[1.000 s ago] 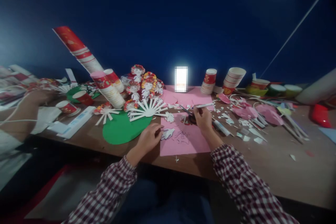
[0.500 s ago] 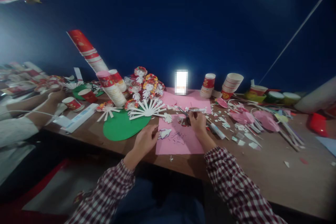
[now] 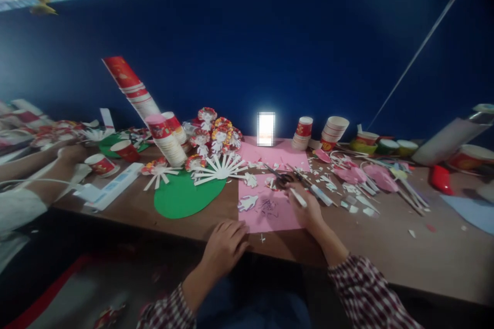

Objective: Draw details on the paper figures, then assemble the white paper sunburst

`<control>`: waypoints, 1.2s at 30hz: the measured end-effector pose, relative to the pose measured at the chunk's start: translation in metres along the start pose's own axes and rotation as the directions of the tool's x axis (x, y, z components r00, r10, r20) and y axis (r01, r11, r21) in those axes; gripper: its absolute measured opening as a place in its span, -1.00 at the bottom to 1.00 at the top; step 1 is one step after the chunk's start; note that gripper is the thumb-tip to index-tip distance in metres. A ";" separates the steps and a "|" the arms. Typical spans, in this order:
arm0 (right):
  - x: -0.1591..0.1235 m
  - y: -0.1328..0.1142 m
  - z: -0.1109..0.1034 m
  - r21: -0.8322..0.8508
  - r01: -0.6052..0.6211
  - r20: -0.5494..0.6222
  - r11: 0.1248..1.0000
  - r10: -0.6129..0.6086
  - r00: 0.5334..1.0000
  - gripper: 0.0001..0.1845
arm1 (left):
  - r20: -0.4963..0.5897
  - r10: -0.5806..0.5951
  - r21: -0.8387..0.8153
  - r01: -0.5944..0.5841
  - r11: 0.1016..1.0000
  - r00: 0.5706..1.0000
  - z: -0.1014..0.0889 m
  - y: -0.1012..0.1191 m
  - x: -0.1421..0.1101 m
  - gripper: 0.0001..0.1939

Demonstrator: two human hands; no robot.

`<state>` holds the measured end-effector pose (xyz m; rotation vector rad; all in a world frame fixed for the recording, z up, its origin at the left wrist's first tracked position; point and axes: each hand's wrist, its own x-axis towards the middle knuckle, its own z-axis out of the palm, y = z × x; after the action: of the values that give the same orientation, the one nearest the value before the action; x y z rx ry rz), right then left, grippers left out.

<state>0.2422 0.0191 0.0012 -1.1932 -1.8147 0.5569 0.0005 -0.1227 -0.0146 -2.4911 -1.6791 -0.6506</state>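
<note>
White plastic by its look, our pen [image 3: 298, 198] is gripped in our right hand [image 3: 312, 214] near the scissors [image 3: 284, 177]. We judge it light, stiff, slightly slippery, best pinched mid-barrel. Our left hand [image 3: 225, 248] rests loosely open at the table [image 3: 389, 252] edge, apparently empty.

A brown table [image 3: 386, 247] bears paper cups [image 3: 335, 131], scissors [image 3: 284, 179], green and pink paper [image 3: 189, 198].

Table [image 3: 389, 247] brown wood-look, smooth; pink sheet [image 3: 266, 223] matt paper; red object [image 3: 441, 179] glossy; sleeves [image 3: 372, 293] checked cloth.
</note>
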 end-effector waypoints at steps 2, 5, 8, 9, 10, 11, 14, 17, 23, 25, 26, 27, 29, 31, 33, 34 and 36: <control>-0.021 -0.003 -0.011 -0.150 0.076 0.106 0.986 -0.060 0.993 -0.73 | -0.006 0.016 -0.006 -0.016 1.000 1.000 0.000 -0.004 0.000 -0.70; -0.048 -0.012 -0.021 -0.342 0.184 0.212 0.922 -0.115 0.970 -0.67 | -0.015 0.021 0.000 -0.021 1.000 1.000 -0.002 -0.011 -0.001 -0.71; -0.067 -0.024 -0.020 -0.381 0.220 0.264 0.898 -0.122 0.957 -0.61 | -0.026 0.000 0.018 0.000 1.000 1.000 -0.006 -0.021 -0.003 -0.73; -0.071 -0.028 -0.018 -0.395 0.211 0.281 0.894 -0.101 0.954 -0.60 | -0.031 -0.005 0.024 0.005 1.000 1.000 -0.007 -0.024 -0.004 -0.73; -0.074 -0.033 -0.015 -0.409 0.198 0.287 0.891 -0.081 0.955 -0.60 | -0.036 -0.008 0.031 0.009 0.999 0.999 -0.009 -0.028 -0.004 -0.74; -0.077 -0.037 -0.012 -0.416 0.191 0.296 0.889 -0.067 0.953 -0.60 | -0.043 -0.011 0.035 0.013 0.999 0.999 -0.010 -0.031 -0.006 -0.75; -0.083 -0.046 -0.004 -0.432 0.188 0.311 0.882 -0.050 0.949 -0.59 | -0.056 -0.013 0.020 0.014 1.000 0.998 -0.014 -0.038 -0.009 -0.76; -0.085 -0.048 -0.001 -0.465 0.188 0.295 0.865 -0.048 0.954 -0.57 | -0.057 -0.010 -0.030 0.008 1.000 0.998 -0.017 -0.041 -0.012 -0.76; -0.087 -0.043 0.001 -0.475 0.215 0.267 0.854 -0.093 0.959 -0.59 | -0.061 -0.004 -0.120 -0.003 0.993 0.998 -0.022 -0.049 -0.003 -0.75; -0.089 -0.039 0.003 -0.484 0.214 0.254 0.848 -0.098 0.962 -0.59 | -0.068 -0.020 -0.130 0.011 0.991 0.997 -0.024 -0.055 0.007 -0.75; -0.091 -0.036 0.005 -0.491 0.209 0.241 0.845 -0.099 0.965 -0.58 | -0.065 -0.028 -0.131 0.019 0.991 0.997 -0.024 -0.057 0.013 -0.76; -0.093 -0.033 0.006 -0.496 0.208 0.231 0.843 -0.102 0.967 -0.58 | -0.051 -0.038 -0.130 0.031 0.991 0.998 -0.024 -0.060 0.019 -0.76; -0.096 -0.028 0.009 -0.508 0.206 0.207 0.836 -0.113 0.972 -0.58 | -0.011 -0.061 -0.122 0.059 0.991 0.998 -0.023 -0.065 0.032 -0.76; -0.098 -0.024 0.011 -0.518 0.216 0.196 0.828 -0.131 0.972 -0.60 | 0.042 -0.091 -0.117 0.095 0.989 0.995 -0.020 -0.068 0.044 -0.75; -0.098 -0.022 0.012 -0.530 0.232 0.192 0.816 -0.151 0.970 -0.62 | 0.096 -0.119 -0.108 0.129 0.986 0.988 -0.016 -0.069 0.054 -0.73; -0.098 -0.022 0.012 -0.535 0.241 0.191 0.810 -0.162 0.968 -0.63 | 0.120 -0.128 -0.103 0.141 0.985 0.984 -0.014 -0.070 0.058 -0.72; -0.097 -0.023 0.011 -0.540 0.258 0.191 0.801 -0.181 0.965 -0.64 | 0.165 -0.134 -0.090 0.151 0.984 0.977 -0.011 -0.070 0.065 -0.71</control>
<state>0.2367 -0.0764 -0.0279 -1.3132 -2.2862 -0.0575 -0.0455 -0.0412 0.0078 -2.5712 -1.9427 -0.5782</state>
